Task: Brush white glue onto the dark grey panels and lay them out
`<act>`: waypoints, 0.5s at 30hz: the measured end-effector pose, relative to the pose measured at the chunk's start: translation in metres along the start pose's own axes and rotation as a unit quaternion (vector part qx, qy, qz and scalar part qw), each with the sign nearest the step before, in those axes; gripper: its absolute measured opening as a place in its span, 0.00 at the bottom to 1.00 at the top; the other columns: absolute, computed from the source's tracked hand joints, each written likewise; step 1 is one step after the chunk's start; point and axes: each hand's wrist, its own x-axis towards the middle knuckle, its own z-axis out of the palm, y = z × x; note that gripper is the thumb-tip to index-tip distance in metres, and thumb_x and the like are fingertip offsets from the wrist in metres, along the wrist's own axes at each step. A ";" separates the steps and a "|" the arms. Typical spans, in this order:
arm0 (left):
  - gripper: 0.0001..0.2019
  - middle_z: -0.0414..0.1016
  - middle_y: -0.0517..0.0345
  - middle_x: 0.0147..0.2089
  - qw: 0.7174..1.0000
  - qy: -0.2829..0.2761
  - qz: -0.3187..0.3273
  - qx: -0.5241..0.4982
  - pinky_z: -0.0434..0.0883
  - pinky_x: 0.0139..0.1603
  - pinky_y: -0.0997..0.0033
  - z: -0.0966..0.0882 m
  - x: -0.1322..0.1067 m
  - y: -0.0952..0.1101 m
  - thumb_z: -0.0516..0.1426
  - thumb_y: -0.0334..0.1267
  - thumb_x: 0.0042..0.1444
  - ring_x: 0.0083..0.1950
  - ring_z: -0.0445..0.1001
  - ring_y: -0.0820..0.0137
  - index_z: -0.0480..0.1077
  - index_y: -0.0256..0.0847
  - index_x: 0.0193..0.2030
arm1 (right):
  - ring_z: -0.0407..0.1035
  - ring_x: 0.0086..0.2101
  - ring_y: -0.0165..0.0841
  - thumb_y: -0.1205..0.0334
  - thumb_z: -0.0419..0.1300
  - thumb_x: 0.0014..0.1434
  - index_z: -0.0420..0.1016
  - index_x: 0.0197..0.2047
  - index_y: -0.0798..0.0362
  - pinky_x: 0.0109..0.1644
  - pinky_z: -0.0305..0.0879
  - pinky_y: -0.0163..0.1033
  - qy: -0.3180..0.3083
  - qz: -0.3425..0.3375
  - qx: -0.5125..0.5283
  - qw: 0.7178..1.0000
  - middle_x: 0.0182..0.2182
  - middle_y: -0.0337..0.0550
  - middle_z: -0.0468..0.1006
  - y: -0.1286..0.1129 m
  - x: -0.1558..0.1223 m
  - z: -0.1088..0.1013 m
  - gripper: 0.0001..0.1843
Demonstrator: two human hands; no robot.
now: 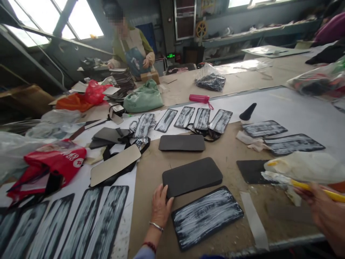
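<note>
My left hand [161, 205] rests on the table with its fingers stretched and slightly apart, the fingertips touching the left corner of a plain dark rounded panel [192, 176]. Just below that panel lies another dark panel [207, 217], streaked with white paste. At the right edge my right hand [319, 212], a little blurred, is closed round the yellow handle of a brush [299, 184]. White paste coats the brush head, which is over a dark panel [252, 171] beside a whitish plastic-lined container [304, 167]. A further plain dark panel [182, 142] lies farther back.
Paste-streaked panels [107, 219] lie in a row at the lower left, with several more at the back and right. A beige panel [115, 165], red bag [56, 162], green bag [144, 97], pink pouch [199, 98] and black cone [248, 112] surround the brown board. A co-worker [132, 46] stands behind.
</note>
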 end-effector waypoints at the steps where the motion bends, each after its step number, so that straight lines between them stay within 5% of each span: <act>1: 0.20 0.66 0.45 0.56 1.000 -0.004 0.020 -0.006 0.67 0.54 0.49 0.000 0.001 -0.001 0.55 0.34 0.53 0.57 0.64 0.57 0.66 0.41 0.54 | 0.70 0.22 0.42 0.46 0.66 0.46 0.70 0.25 0.42 0.33 0.70 0.58 0.022 0.057 0.024 0.998 0.22 0.43 0.72 -0.008 -0.015 0.022 0.12; 5: 0.16 0.69 0.48 0.54 0.995 -0.020 0.098 -0.028 0.68 0.54 0.51 0.001 0.007 -0.005 0.53 0.30 0.54 0.58 0.64 0.59 0.69 0.41 0.50 | 0.72 0.23 0.39 0.47 0.71 0.37 0.72 0.30 0.51 0.27 0.76 0.48 -0.115 0.157 0.092 0.976 0.26 0.44 0.75 -0.046 -0.085 0.129 0.21; 8: 0.14 0.71 0.49 0.52 0.991 -0.022 0.127 -0.036 0.70 0.53 0.53 0.001 0.009 -0.009 0.53 0.31 0.55 0.57 0.65 0.60 0.70 0.42 0.48 | 0.73 0.24 0.36 0.45 0.70 0.40 0.72 0.32 0.54 0.27 0.76 0.40 -0.201 0.177 0.115 0.956 0.27 0.42 0.76 -0.064 -0.133 0.197 0.24; 11: 0.14 0.71 0.49 0.53 0.990 -0.029 0.132 -0.045 0.70 0.53 0.52 0.000 0.010 -0.012 0.54 0.32 0.54 0.57 0.66 0.59 0.70 0.42 0.48 | 0.73 0.24 0.34 0.44 0.70 0.40 0.71 0.33 0.55 0.27 0.76 0.37 -0.246 0.195 0.111 0.943 0.26 0.41 0.76 -0.066 -0.167 0.243 0.25; 15: 0.15 0.71 0.49 0.53 0.989 -0.039 0.122 -0.074 0.69 0.54 0.52 -0.002 0.010 -0.014 0.56 0.33 0.54 0.57 0.65 0.60 0.70 0.42 0.49 | 0.73 0.24 0.34 0.43 0.70 0.39 0.70 0.32 0.55 0.27 0.76 0.37 -0.264 0.208 0.096 0.937 0.25 0.40 0.75 -0.060 -0.191 0.277 0.26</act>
